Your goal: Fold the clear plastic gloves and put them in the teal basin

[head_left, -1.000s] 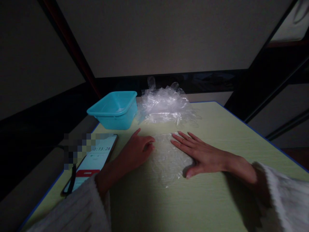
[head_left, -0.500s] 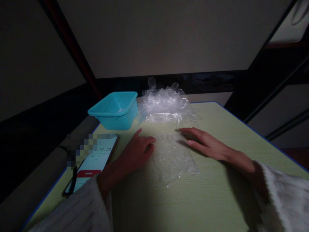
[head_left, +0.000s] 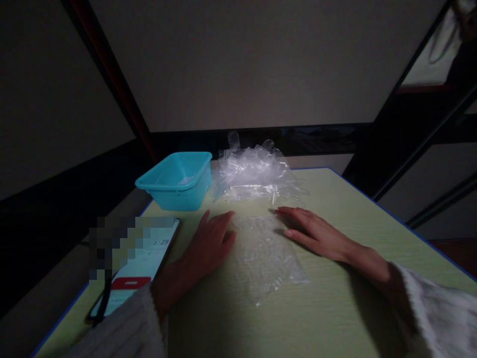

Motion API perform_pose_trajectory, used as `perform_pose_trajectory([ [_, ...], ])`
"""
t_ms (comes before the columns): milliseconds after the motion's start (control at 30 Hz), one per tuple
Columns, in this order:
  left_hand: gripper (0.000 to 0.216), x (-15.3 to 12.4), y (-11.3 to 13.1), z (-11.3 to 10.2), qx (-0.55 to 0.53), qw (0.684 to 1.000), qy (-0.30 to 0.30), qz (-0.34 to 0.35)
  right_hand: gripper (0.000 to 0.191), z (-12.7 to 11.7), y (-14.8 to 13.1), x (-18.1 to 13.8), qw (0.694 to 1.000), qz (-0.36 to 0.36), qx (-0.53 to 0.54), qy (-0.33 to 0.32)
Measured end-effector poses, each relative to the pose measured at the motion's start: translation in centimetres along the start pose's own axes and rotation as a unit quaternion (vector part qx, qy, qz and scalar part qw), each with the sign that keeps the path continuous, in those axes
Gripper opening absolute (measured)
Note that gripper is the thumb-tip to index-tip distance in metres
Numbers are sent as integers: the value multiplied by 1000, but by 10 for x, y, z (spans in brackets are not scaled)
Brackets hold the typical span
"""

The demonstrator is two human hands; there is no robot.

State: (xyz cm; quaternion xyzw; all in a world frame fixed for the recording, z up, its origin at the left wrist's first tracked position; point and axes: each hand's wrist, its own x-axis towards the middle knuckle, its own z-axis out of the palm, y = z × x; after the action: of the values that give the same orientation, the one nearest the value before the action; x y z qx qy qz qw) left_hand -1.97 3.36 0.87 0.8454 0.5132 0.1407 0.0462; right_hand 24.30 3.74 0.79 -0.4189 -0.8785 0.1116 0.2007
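A thin, crinkled clear plastic piece (head_left: 266, 258), probably a disposable glove, lies flat on the table between my hands. My left hand (head_left: 210, 238) is at its left edge, fingers stretched and thumb apart, holding nothing; whether it touches the plastic I cannot tell. Over the upper right edge, my right hand (head_left: 316, 228) is open with thumb and fingers spread, also holding nothing. Beyond them sits a heaped pile of clear disposable plastic gloves (head_left: 253, 169), with finger-shaped tips sticking up at its back.
A turquoise plastic basket (head_left: 179, 199) stands left of the pile, with something pale inside. On the left, a phone (head_left: 149, 258) with a lit screen lies beside my left forearm, a dark strap across it. The blue-edged table (head_left: 335, 199) meets a pale panel behind.
My left hand's fingers have uncurled from the plastic's left edge and straightened. My right hand has barely moved. The whole scene sits slightly lower because the camera tilted up.
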Motion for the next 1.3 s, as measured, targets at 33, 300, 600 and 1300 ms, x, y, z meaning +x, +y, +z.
perform_pose_trajectory([
  [33,41,0,0,0,-4,1000,-2,-4,51,0,0,0,1000,1,-3,0],
  [300,37,-1,2,-2,-23,999,-22,22,52,2,0,0,1000,-2,-14,-9],
  [600,37,-1,1,2,-23,998,21,52,26,-15,-10,-2,991,-99,88,-35],
  [1300,25,-8,19,4,-110,977,14,184,19,-33,-51,-17,973,-124,-26,-191],
])
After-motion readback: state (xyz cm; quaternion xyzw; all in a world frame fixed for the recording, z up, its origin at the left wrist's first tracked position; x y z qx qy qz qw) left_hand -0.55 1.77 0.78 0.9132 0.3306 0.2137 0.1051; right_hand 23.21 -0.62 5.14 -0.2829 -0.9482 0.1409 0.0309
